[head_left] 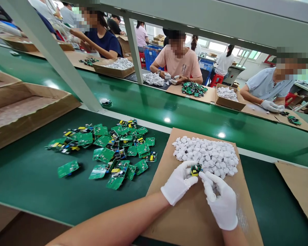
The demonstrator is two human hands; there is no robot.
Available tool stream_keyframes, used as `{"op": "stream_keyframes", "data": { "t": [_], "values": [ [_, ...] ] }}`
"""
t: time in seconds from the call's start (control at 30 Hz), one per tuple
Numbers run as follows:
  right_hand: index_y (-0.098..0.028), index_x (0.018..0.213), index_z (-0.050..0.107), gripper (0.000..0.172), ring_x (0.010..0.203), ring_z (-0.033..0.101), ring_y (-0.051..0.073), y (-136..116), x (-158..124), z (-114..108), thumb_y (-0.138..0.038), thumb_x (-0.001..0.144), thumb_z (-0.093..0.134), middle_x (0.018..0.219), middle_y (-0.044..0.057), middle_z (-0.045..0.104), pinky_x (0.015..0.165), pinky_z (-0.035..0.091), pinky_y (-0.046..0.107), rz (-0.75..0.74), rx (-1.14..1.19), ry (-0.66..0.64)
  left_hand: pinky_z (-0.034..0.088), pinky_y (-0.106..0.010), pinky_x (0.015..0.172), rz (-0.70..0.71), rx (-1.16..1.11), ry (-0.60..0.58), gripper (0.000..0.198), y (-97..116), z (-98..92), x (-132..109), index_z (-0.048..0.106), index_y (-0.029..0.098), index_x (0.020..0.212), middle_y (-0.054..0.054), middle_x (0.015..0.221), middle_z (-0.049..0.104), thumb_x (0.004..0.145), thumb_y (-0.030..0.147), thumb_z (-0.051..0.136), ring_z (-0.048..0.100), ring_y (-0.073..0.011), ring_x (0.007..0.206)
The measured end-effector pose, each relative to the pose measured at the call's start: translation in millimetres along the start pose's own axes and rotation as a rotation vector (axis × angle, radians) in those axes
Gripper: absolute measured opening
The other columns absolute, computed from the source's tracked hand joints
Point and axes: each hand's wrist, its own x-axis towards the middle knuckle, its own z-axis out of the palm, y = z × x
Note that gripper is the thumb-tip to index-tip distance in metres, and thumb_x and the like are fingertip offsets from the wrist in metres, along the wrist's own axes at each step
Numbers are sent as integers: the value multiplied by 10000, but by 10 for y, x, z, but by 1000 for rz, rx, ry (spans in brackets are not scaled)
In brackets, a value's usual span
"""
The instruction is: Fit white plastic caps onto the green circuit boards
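Both my hands wear white gloves and meet over a brown cardboard sheet (166,164). My left hand (178,182) pinches a small green circuit board (195,169) with a yellow part on it. My right hand (220,201) is curled closed just right of the board, fingertips at its edge and wrapped around a white piece I cannot make out clearly. A heap of small white plastic shells (207,155) lies on the cardboard just beyond my hands. Several loose green circuit boards (110,147) are scattered on the dark green table to the left.
A green conveyor belt (184,116) runs across beyond the table. Other people sit on its far side with boxes of white shells (227,94) and piles of boards (193,89). Open cardboard boxes (23,109) stand at left; another cardboard sheet (301,188) lies at right. A slanted grey frame post (56,58) crosses the upper left.
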Motion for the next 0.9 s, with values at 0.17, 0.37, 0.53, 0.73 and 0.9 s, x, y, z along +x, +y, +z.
{"op": "stream_keyframes", "data": {
  "t": [0.17, 0.37, 0.53, 0.73, 0.9],
  "values": [
    [-160, 981, 639, 216, 635, 653, 155, 51, 16, 13, -242, 805, 544, 847, 71, 726, 559, 534, 246, -160, -179, 61, 413, -332, 922, 53, 86, -19, 479, -42, -1, -4, 573, 189, 1092, -69, 1103, 611, 635, 52, 620, 532, -217, 1073],
    [-188, 976, 649, 203, 606, 647, 144, 121, 9, 37, -231, 805, 547, 828, 40, 728, 567, 519, 247, -307, -362, 103, 419, -346, 940, 90, 234, 1, 504, -65, -12, -26, 554, 175, 1137, -66, 1124, 610, 647, 56, 569, 551, -208, 1050],
    [-190, 919, 656, 165, 537, 616, 149, 168, 1, 55, -228, 809, 540, 704, 21, 714, 546, 473, 264, -434, -486, 200, 455, -310, 881, 136, 457, -40, 478, 15, 55, -142, 537, 202, 1188, -44, 1071, 637, 722, 99, 524, 587, -189, 961],
    [-211, 1025, 638, 226, 535, 585, 131, 67, 26, 22, -248, 832, 525, 772, 39, 682, 538, 464, 245, -430, -424, 83, 486, -299, 779, 34, 232, -84, 362, 112, 98, -103, 581, 138, 1096, -77, 927, 656, 747, 236, 579, 604, -185, 859],
    [-164, 1309, 416, 486, 486, 530, 117, 54, 30, 18, -312, 851, 481, 773, 39, 623, 513, 483, 251, -251, -265, -68, 488, -295, 705, -91, 54, -84, 469, 101, 47, -14, 516, 163, 1161, -73, 894, 634, 735, 335, 614, 612, -166, 785]
  ]
}}
